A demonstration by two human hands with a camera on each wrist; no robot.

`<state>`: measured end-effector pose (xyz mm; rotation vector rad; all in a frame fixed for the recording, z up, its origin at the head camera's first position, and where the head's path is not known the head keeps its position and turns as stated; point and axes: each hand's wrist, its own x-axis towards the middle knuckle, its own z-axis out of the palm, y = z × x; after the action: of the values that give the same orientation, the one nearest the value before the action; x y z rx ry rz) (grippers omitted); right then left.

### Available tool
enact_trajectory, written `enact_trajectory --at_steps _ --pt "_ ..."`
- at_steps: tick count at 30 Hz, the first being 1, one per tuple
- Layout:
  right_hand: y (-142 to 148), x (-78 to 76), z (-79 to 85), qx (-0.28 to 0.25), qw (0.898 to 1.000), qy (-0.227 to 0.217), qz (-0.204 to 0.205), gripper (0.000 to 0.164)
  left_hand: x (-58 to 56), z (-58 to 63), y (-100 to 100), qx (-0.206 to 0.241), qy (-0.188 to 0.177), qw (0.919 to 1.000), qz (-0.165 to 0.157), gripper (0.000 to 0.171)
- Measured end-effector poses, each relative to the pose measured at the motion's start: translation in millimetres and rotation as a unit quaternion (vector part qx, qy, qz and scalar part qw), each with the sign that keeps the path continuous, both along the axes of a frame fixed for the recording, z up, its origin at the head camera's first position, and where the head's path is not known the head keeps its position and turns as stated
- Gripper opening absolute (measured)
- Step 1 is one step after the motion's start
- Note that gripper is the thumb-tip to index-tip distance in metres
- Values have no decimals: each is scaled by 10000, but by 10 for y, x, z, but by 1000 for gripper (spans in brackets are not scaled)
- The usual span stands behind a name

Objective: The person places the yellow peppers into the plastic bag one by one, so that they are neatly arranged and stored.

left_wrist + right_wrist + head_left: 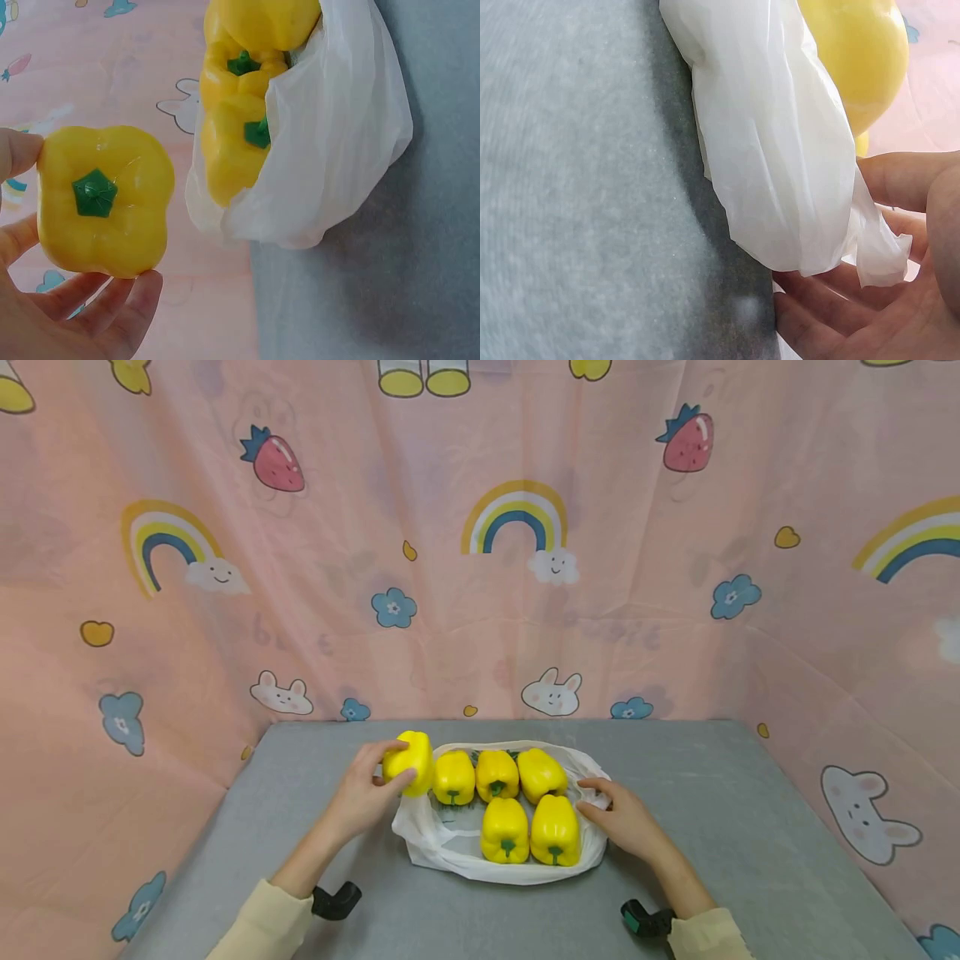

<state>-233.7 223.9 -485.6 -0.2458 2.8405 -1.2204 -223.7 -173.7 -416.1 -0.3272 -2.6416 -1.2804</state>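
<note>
My left hand (365, 792) grips a yellow bell pepper (417, 763) between thumb and fingers, at the left rim of a white plastic bag (491, 870). In the left wrist view this pepper (135, 202) shows its green stem toward the camera. The bag stands open, its rim spread round several more peppers: three in a back row (497, 773), two in front (555, 831). At the bag's right side, my right hand (626, 818) holds the rim. The right wrist view shows the bag's film (780, 172) between thumb (900, 180) and fingers, a loose flap hanging by the palm.
A grey tabletop (420, 910) lies under the bag and both hands. Behind it and on both sides hangs a pink patterned cloth (337, 527). A black device is strapped at the left wrist (337, 900) and another at the right (647, 918).
</note>
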Motion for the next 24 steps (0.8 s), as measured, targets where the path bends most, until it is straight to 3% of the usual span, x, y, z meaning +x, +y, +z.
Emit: enact_trajectory --at_steps 24 --pt "4 -11 -12 12 9999 -111 -32 47 194 -159 295 181 -229 9987 -421 38"
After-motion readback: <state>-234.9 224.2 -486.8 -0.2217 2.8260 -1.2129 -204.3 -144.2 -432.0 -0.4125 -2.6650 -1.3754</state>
